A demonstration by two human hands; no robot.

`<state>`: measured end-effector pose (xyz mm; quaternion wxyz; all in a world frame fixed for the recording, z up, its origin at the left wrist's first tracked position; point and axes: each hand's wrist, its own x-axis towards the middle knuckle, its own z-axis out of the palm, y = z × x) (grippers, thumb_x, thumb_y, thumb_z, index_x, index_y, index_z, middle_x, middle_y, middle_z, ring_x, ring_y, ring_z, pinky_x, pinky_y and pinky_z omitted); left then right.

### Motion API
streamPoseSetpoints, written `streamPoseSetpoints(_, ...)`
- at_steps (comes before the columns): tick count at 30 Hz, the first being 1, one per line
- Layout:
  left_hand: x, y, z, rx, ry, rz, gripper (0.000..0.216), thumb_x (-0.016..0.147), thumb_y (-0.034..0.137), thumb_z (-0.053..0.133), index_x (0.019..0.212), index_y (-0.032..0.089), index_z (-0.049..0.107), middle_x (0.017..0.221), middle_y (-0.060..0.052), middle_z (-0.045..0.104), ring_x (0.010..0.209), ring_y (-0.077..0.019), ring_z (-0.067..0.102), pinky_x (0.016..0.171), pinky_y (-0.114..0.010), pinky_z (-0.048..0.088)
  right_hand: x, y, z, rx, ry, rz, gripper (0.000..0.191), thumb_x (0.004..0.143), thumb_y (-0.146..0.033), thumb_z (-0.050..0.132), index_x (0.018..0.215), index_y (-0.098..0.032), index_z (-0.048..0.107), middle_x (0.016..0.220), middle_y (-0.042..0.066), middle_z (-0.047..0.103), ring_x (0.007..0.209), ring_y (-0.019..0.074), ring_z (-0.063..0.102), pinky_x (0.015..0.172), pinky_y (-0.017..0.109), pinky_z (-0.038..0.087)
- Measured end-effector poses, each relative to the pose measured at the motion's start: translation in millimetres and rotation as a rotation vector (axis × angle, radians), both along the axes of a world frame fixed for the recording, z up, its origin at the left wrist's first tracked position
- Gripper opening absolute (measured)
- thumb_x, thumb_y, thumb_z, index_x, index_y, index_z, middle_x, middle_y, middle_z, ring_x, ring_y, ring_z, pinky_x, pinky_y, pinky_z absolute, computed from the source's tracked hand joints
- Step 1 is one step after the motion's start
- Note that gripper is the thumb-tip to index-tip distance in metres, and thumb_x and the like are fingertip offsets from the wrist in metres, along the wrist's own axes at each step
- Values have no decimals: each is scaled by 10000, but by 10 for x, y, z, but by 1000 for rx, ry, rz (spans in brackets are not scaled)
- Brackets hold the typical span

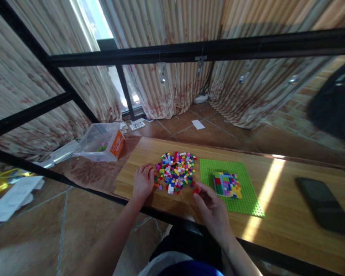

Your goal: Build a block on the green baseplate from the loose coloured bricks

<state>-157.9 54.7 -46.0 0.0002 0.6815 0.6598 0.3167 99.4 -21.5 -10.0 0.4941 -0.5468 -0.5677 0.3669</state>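
Wooden table (281, 220) — loose bricks (179, 170) | green baseplate (248, 203) | dark phone (324, 205) — right end

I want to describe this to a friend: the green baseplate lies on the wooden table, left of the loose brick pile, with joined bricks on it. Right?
Not quite: the head view shows the green baseplate right of the loose brick pile. It does lie on the wooden table, with joined bricks on it.

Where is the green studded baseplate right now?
In the head view, the green baseplate lies on the wooden table, to the right of the pile of loose bricks and left of the dark phone, close to the right hand.
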Motion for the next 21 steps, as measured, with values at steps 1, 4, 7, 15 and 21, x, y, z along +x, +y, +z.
streamPoseSetpoints(1,-5,6,-2,5,-4,-2,292,954,320,399,993,177,651,1045,-106,656,1017,-245,589,938,-415,466,99,-64,-4,-20,23,-44,341,854,-378,619,1143,-200,659,916,62,711,787,174,668,713,314,567)
streamPoseSetpoints(4,-15,23,-1,1,1,-5,326,953,346,389,994,167,658,1047,-116,657,1007,-255,588,934,-425,468,409,-228,-41,-57,60,-197,347,812,-402,666,1102,-214,695,1010,84,733,869,202,696,783,360,582)
streamPoseSetpoints(7,-17,30,8,1,13,-5,349,950,365,384,997,160,663,1043,-123,658,990,-263,589,923,-430,472,735,-316,-109,-78,80,-357,379,765,-416,711,1083,-210,705,1058,99,738,917,226,704,836,395,579)
streamPoseSetpoints(15,-18,41,17,8,26,-8,353,942,384,375,977,172,656,1043,-122,663,986,-273,592,908,-436,475,1159,-215,-228,-103,39,-501,392,704,-461,762,962,-172,704,870,93,743,733,200,684,652,332,575)
streamPoseSetpoints(21,-23,49,1,19,24,-19,320,929,378,397,965,181,647,1038,-119,662,1006,-274,590,925,-436,473,1025,-75,-254,-4,-53,-582,389,694,-495,755,910,-175,706,738,34,690,548,127,564,484,248,485)
